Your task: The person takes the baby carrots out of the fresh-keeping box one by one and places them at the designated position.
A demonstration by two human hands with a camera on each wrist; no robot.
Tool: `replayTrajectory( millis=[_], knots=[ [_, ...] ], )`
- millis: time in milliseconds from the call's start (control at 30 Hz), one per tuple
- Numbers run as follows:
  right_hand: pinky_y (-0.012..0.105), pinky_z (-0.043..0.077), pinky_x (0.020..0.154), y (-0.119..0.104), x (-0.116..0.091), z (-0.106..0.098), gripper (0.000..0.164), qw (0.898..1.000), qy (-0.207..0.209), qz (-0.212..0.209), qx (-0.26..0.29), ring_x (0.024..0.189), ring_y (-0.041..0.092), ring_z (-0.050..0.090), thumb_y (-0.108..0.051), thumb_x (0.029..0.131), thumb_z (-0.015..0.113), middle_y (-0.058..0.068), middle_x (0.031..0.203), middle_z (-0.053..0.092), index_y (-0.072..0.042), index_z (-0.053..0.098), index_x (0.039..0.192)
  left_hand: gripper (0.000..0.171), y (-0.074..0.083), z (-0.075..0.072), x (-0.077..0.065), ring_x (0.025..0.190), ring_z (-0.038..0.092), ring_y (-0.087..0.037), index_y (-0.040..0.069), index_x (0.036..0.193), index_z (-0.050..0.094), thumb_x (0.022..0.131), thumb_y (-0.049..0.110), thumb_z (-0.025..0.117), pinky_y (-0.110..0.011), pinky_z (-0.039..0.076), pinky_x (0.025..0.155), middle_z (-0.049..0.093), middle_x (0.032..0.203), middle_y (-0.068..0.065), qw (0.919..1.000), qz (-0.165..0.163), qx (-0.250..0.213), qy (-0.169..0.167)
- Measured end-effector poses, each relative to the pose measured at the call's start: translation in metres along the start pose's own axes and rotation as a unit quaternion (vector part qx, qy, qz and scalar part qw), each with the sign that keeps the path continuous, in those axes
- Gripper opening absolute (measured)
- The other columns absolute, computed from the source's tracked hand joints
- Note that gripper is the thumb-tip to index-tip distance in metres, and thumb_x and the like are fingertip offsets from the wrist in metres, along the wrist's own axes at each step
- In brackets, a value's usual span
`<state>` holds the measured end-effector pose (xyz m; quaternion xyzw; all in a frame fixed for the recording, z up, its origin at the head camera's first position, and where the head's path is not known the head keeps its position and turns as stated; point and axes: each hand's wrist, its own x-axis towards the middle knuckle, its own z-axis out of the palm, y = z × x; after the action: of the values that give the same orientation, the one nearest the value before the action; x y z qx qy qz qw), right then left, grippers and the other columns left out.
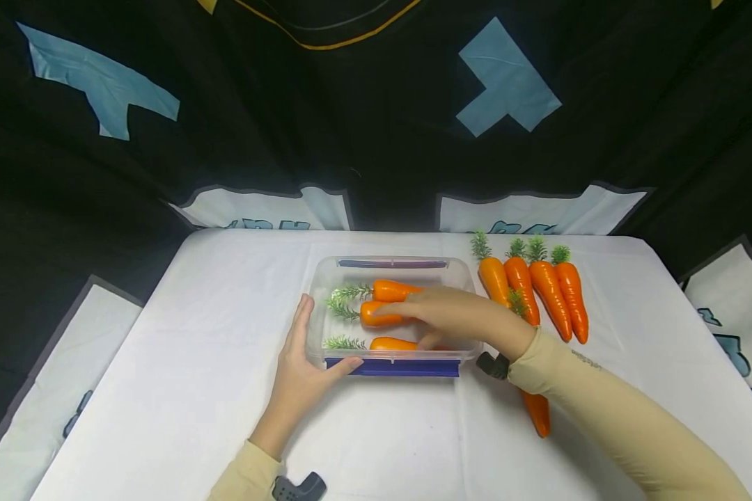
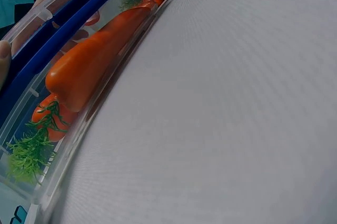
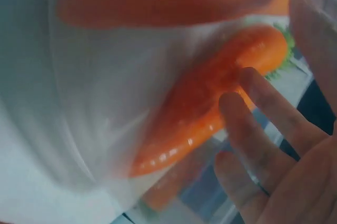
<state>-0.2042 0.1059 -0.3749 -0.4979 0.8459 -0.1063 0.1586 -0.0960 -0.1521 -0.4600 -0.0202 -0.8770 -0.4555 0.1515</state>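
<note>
A clear plastic container (image 1: 351, 263) with blue latches stands on the white table. Inside lie three orange carrots, a back one (image 1: 395, 289), a middle one (image 1: 379, 314) and a front one (image 1: 391, 344), green tops to the left. My left hand (image 1: 303, 376) rests against the container's left wall, fingers extended, thumb by the front latch (image 1: 407, 367). Reaching in from the right, my right hand (image 1: 445, 309) hovers over the carrots with its fingers apart. In the right wrist view its fingertips are close to a carrot (image 3: 210, 92); contact is unclear.
Several more carrots (image 1: 548, 296) lie to the right of the container, tops toward the back. Another carrot (image 1: 537, 414) is partly hidden under the right forearm. A black curtain (image 1: 376, 125) hangs behind the table (image 1: 238, 292).
</note>
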Motion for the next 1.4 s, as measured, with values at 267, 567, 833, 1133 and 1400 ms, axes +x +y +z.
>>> replayTrajectory(
  millis=[267, 567, 833, 1133, 1400],
  knots=[
    [0.032, 0.052, 0.102, -0.004, 0.004, 0.008, 0.074, 1.000, -0.013, -0.004, -0.004, 0.111, 0.015, 0.066, -0.019, 0.089, 0.075, -0.012, 0.146, 0.054, -0.042, 0.040, 0.150, 0.120, 0.000, 0.000, -0.001, 0.153, 0.022, -0.026, 0.024, 0.160, 0.018, 0.066, 0.048, 0.090, -0.056, 0.025, 0.122, 0.019, 0.167, -0.003, 1.0000, 0.003, 0.001, -0.002],
    [0.022, 0.056, 0.084, -0.007, 0.003, 0.013, 0.071, 1.000, -0.028, 0.001, -0.001, 0.081, 0.010, 0.059, -0.009, 0.095, 0.065, -0.012, 0.118, 0.065, -0.044, 0.037, 0.149, 0.119, -0.001, 0.000, -0.001, 0.153, 0.023, -0.028, 0.025, 0.160, 0.018, 0.067, 0.046, 0.090, -0.058, 0.026, 0.121, 0.019, 0.167, -0.003, 0.9999, 0.012, 0.003, -0.001],
    [0.030, 0.051, 0.104, -0.008, 0.002, 0.015, 0.060, 0.999, -0.026, 0.008, -0.020, 0.109, 0.007, 0.063, -0.016, 0.101, 0.056, -0.018, 0.140, 0.057, -0.045, 0.036, 0.149, 0.120, -0.001, 0.000, -0.001, 0.153, 0.023, -0.025, 0.027, 0.160, 0.017, 0.066, 0.047, 0.090, -0.056, 0.026, 0.122, 0.019, 0.167, -0.001, 1.0000, 0.007, -0.001, 0.000],
    [0.031, 0.048, 0.109, -0.008, 0.005, 0.017, 0.043, 0.999, -0.031, 0.008, -0.025, 0.117, 0.005, 0.061, -0.028, 0.106, 0.046, -0.021, 0.140, 0.056, -0.045, 0.041, 0.144, 0.119, -0.001, 0.000, -0.001, 0.153, 0.022, -0.025, 0.027, 0.160, 0.017, 0.067, 0.047, 0.090, -0.057, 0.026, 0.122, 0.018, 0.167, -0.001, 1.0000, 0.002, 0.000, -0.003],
    [0.032, 0.050, 0.106, -0.008, 0.006, 0.017, 0.042, 0.999, -0.040, 0.007, -0.028, 0.111, 0.009, 0.064, -0.029, 0.105, 0.047, -0.016, 0.135, 0.061, -0.047, 0.040, 0.143, 0.119, 0.001, -0.001, 0.000, 0.153, 0.023, -0.027, 0.027, 0.160, 0.017, 0.068, 0.046, 0.090, -0.058, 0.026, 0.121, 0.018, 0.167, -0.001, 1.0000, 0.004, 0.001, -0.005]
  ],
)
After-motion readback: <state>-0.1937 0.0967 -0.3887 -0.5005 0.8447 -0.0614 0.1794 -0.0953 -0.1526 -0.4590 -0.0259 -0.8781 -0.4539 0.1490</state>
